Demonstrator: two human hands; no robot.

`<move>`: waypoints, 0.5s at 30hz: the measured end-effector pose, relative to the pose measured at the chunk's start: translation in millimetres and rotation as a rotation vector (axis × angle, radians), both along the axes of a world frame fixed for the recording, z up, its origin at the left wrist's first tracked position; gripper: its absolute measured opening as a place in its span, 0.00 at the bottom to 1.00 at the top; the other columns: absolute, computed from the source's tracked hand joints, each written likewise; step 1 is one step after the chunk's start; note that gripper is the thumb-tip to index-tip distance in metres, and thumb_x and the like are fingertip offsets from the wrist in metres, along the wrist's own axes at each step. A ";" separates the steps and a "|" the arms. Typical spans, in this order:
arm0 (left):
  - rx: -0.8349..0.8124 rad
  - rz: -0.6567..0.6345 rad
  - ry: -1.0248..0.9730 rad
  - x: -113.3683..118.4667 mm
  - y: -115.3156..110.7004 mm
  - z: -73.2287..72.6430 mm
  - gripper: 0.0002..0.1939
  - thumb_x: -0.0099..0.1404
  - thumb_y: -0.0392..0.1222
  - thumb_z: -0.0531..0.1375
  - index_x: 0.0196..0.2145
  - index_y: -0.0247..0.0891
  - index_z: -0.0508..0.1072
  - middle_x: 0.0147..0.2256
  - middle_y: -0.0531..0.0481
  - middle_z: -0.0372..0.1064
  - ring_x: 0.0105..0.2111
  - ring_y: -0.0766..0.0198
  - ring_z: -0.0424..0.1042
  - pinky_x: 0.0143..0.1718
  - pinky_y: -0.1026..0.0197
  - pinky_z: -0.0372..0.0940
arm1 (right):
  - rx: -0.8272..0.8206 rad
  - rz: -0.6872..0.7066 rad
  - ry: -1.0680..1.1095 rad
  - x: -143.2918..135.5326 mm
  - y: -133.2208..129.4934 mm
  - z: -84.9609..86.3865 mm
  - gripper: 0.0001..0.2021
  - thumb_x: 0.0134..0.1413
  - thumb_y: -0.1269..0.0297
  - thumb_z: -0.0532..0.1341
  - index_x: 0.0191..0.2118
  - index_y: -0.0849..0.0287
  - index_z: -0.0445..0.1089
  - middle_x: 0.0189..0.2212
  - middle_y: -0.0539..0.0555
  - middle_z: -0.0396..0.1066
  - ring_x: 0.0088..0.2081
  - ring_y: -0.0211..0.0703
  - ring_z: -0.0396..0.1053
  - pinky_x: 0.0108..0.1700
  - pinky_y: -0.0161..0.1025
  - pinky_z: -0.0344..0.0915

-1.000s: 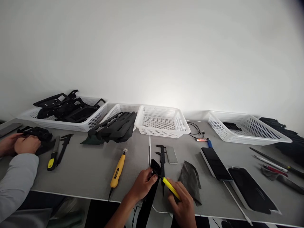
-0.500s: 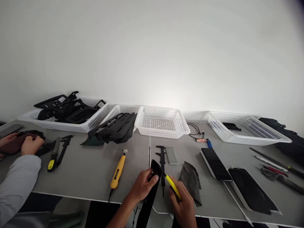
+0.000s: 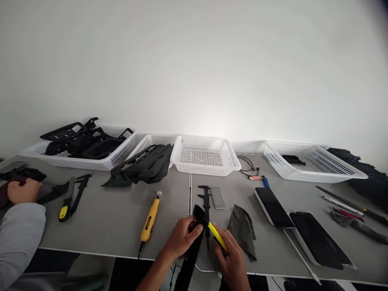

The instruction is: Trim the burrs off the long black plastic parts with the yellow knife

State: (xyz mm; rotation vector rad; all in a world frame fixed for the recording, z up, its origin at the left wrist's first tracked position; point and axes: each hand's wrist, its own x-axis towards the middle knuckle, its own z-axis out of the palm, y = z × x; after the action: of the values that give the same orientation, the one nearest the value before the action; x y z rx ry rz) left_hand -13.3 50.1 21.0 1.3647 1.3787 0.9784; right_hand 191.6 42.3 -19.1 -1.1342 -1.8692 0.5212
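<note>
- Your left hand [image 3: 183,234] pinches the part [image 3: 192,254] between thumb and fingers close to its upper end, just left of the caliper [image 3: 206,201]. The rest of the strip slants down past the front edge of the surface [image 3: 115,220], nearer you than the caliper. Held at one end only, it could twist if pressed sideways.
- Your right hand [image 3: 230,252] is curled around the yellow grip of the tool [image 3: 217,237], which crosses over the caliper in this view, its tip at the part's upper end. Whether the tip bears on it or hovers is too small to tell.
- Your left thumb sits near that tip, left of the caliper. Too much force, or a slack pinch, could let the tip skid into it.
- Too steep an angle or a heavy stroke could gouge the part.
- The caliper lies so close that a jerk of either hand could knock it into the block [image 3: 218,198] just to its right.
- The cloth [image 3: 242,230], right of the caliper, lies beside your right hand; a wide wrist swing could drag it.
- Left of the caliper, the cord [image 3: 140,247] of the grinder [image 3: 150,220] hangs over the edge; a forearm snag could pull it down.
</note>
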 end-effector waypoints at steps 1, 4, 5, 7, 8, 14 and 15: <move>-0.001 -0.007 -0.013 0.1 0.4 0.1 0.18 0.69 0.57 0.59 0.38 0.38 0.77 0.35 0.47 0.77 0.37 0.56 0.72 0.39 0.60 0.64 | -0.007 0.022 -0.003 -0.4 0.0 1.1 0.19 0.72 0.62 0.57 0.63 0.51 0.73 0.42 0.56 0.78 0.41 0.44 0.79 0.43 0.35 0.77; 0.001 -0.029 -0.032 0.8 1.1 1.0 0.18 0.69 0.56 0.59 0.38 0.38 0.77 0.35 0.47 0.77 0.37 0.56 0.72 0.38 0.61 0.64 | -0.004 0.032 0.001 -0.4 0.0 2.5 0.19 0.72 0.61 0.57 0.63 0.52 0.73 0.42 0.56 0.78 0.41 0.44 0.79 0.43 0.35 0.77; 0.005 -0.031 -0.021 1.0 1.1 1.4 0.18 0.70 0.56 0.59 0.39 0.38 0.77 0.35 0.47 0.77 0.37 0.56 0.72 0.38 0.61 0.64 | 0.001 0.015 0.006 -0.1 0.1 2.2 0.19 0.72 0.61 0.57 0.63 0.52 0.73 0.43 0.56 0.79 0.42 0.45 0.79 0.43 0.35 0.77; 0.018 -0.019 0.014 1.1 0.8 1.9 0.18 0.70 0.56 0.59 0.39 0.38 0.77 0.34 0.48 0.77 0.36 0.56 0.72 0.38 0.61 0.63 | 0.000 -0.009 0.014 0.6 0.2 1.4 0.19 0.72 0.61 0.57 0.63 0.52 0.72 0.46 0.57 0.79 0.44 0.45 0.79 0.44 0.35 0.77; 0.024 -0.013 0.027 1.1 0.6 2.0 0.18 0.70 0.56 0.59 0.39 0.38 0.77 0.34 0.48 0.77 0.36 0.56 0.72 0.38 0.61 0.63 | -0.007 -0.006 0.017 0.8 0.2 1.1 0.19 0.72 0.61 0.57 0.63 0.52 0.73 0.46 0.57 0.79 0.44 0.45 0.79 0.43 0.35 0.77; 0.019 -0.030 -0.003 -0.1 0.5 -0.3 0.20 0.71 0.59 0.58 0.37 0.38 0.76 0.35 0.48 0.77 0.36 0.57 0.72 0.39 0.61 0.63 | -0.051 0.033 0.022 1.3 -0.4 3.0 0.19 0.71 0.61 0.57 0.61 0.54 0.75 0.41 0.58 0.78 0.40 0.44 0.78 0.42 0.34 0.77; 0.014 -0.028 -0.003 -0.1 0.7 -0.6 0.20 0.71 0.59 0.59 0.37 0.38 0.76 0.34 0.48 0.76 0.36 0.58 0.72 0.38 0.62 0.63 | -0.046 0.031 0.022 1.4 -0.3 3.1 0.18 0.71 0.61 0.57 0.61 0.54 0.75 0.41 0.58 0.78 0.41 0.44 0.78 0.42 0.34 0.77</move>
State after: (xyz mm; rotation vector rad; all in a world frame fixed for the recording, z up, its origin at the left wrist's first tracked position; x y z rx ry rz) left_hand -13.5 50.8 20.5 1.3888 1.3490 0.9725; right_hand 193.0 42.0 -16.0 -1.1266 -1.8669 0.5954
